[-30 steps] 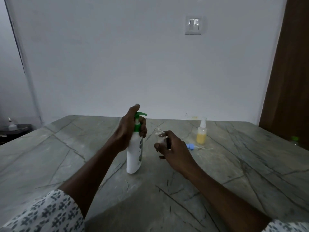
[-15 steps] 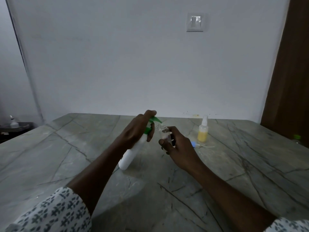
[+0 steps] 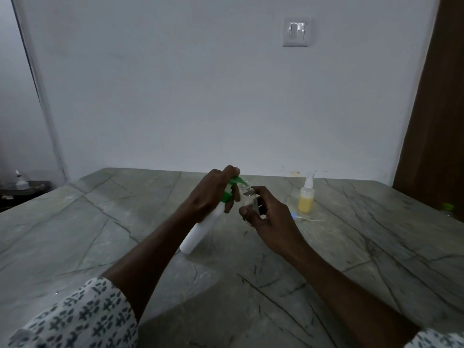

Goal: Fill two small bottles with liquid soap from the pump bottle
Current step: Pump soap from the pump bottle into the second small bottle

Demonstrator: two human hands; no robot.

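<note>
My left hand [image 3: 212, 194] grips the white pump bottle [image 3: 200, 229] by its neck, a finger on the green pump head. The bottle leans to the right, its base resting on the table. My right hand [image 3: 270, 214] holds a small clear bottle [image 3: 248, 197] upright, its open mouth right under the green nozzle. A second small bottle [image 3: 306, 197], with yellow liquid and a white spray top, stands on the table to the right. A small blue-tipped spray cap with its thin tube [image 3: 305, 218] lies just in front of that bottle.
The grey stone table [image 3: 100, 234] runs back to a white wall with a light switch [image 3: 295, 31]. A brown door [image 3: 437, 121] stands at the right, with a small green-capped object [image 3: 447, 207] at the table's right edge. A dark side shelf [image 3: 22, 188] sits far left.
The pump bottle went from upright to leaning right, and my left hand moved with it. My right hand brought the clear bottle up under the nozzle.
</note>
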